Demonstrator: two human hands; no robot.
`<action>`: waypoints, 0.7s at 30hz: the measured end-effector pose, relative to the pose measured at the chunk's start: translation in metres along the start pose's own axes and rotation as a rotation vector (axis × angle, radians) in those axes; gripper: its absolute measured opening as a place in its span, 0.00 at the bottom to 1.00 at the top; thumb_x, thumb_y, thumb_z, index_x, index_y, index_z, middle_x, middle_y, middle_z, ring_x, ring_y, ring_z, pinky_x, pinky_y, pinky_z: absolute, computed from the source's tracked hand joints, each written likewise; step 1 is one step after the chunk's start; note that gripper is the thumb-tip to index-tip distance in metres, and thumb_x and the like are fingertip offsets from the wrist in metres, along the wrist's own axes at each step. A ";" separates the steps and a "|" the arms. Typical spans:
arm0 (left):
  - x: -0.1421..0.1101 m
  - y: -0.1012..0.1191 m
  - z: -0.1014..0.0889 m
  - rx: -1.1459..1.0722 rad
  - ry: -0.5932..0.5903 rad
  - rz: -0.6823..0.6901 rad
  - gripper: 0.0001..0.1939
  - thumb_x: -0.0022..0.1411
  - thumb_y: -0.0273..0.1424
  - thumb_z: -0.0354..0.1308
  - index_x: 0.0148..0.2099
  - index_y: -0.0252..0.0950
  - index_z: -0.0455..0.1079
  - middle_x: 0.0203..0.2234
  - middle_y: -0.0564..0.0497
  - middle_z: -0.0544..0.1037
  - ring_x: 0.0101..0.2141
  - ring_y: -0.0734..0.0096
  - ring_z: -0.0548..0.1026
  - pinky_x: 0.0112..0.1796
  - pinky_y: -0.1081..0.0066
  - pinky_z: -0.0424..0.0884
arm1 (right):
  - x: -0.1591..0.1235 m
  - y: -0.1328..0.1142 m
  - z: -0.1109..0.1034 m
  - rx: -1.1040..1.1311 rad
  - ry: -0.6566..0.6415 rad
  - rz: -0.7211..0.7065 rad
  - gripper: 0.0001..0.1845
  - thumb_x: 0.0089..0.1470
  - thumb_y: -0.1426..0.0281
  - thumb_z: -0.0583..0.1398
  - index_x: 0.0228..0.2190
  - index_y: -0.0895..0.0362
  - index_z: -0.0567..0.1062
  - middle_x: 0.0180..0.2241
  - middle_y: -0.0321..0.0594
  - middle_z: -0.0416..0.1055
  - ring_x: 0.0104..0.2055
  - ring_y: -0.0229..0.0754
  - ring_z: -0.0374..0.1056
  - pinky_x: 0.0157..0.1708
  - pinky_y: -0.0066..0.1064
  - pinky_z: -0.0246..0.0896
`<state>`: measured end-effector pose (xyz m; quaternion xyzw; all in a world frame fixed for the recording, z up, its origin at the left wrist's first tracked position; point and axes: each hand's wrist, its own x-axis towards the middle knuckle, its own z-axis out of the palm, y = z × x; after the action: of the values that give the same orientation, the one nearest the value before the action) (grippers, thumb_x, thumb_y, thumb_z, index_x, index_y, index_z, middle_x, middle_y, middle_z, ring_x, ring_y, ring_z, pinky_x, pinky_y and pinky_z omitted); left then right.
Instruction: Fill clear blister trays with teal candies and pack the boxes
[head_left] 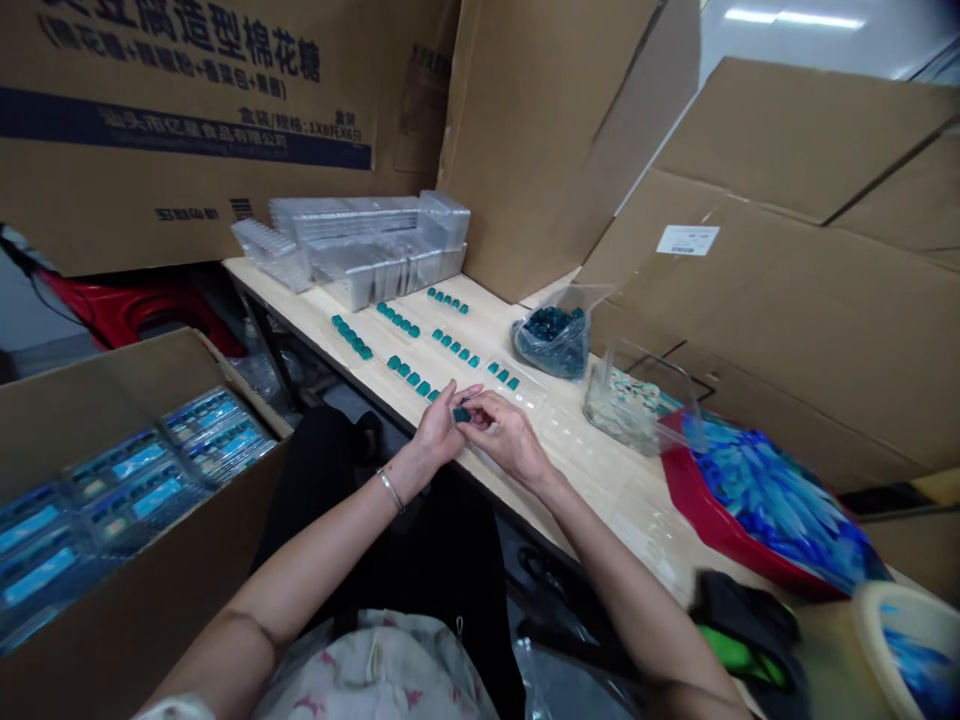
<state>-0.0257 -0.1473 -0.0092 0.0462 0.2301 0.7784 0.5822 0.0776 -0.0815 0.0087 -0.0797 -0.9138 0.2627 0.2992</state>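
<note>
My left hand (441,428) is cupped palm-up over the table's front edge, with a small dark teal block (462,413) at its fingers. From the other side, my right hand (510,440) meets it, thumb and fingers pinched at the same block. The fingers overlap, so any further blocks in the left palm are hidden. Just beyond the hands, similar teal blocks (412,376) lie in short rows on the pale table (540,455). Other rows (456,348) sit farther back, some seemingly on clear plastic trays. A clear bag (555,340) of dark teal pieces stands behind them.
Stacked clear plastic trays (367,240) fill the table's far left. At right are a clear container (626,405) of pale pieces, a red tray (686,490) with blue packets and a cream bucket (870,620). A carton (150,370) of packaged goods stands left; large cardboard boxes (517,130) rise behind.
</note>
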 end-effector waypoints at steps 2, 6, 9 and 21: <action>-0.003 -0.002 0.005 0.007 -0.001 0.009 0.17 0.64 0.37 0.46 0.39 0.28 0.69 0.33 0.42 0.75 0.31 0.69 0.74 0.37 0.69 0.70 | -0.003 -0.002 0.005 -0.024 0.031 0.016 0.09 0.48 0.71 0.59 0.34 0.56 0.75 0.31 0.40 0.71 0.33 0.40 0.66 0.36 0.32 0.62; -0.006 -0.003 0.008 -0.002 -0.011 0.001 0.16 0.64 0.37 0.47 0.39 0.29 0.69 0.32 0.43 0.74 0.31 0.69 0.74 0.38 0.68 0.70 | -0.004 0.006 0.004 0.048 0.073 0.064 0.06 0.46 0.71 0.60 0.30 0.56 0.75 0.32 0.40 0.71 0.30 0.38 0.65 0.32 0.30 0.63; -0.007 -0.005 0.003 0.005 -0.058 0.027 0.15 0.62 0.37 0.50 0.39 0.29 0.69 0.29 0.44 0.74 0.31 0.68 0.74 0.38 0.66 0.71 | -0.004 0.011 0.000 0.140 0.103 0.118 0.05 0.45 0.69 0.60 0.28 0.56 0.74 0.32 0.40 0.71 0.28 0.36 0.65 0.29 0.28 0.62; -0.011 -0.013 0.001 0.333 -0.084 0.172 0.12 0.46 0.27 0.67 0.33 0.29 0.69 0.23 0.54 0.71 0.23 0.85 0.67 0.26 0.82 0.64 | -0.004 0.023 -0.017 0.629 0.222 0.515 0.16 0.43 0.59 0.64 0.29 0.60 0.73 0.21 0.36 0.71 0.23 0.35 0.67 0.27 0.27 0.64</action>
<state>-0.0104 -0.1547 -0.0118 0.1939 0.3263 0.7739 0.5070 0.0905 -0.0560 0.0057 -0.2381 -0.7015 0.5850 0.3301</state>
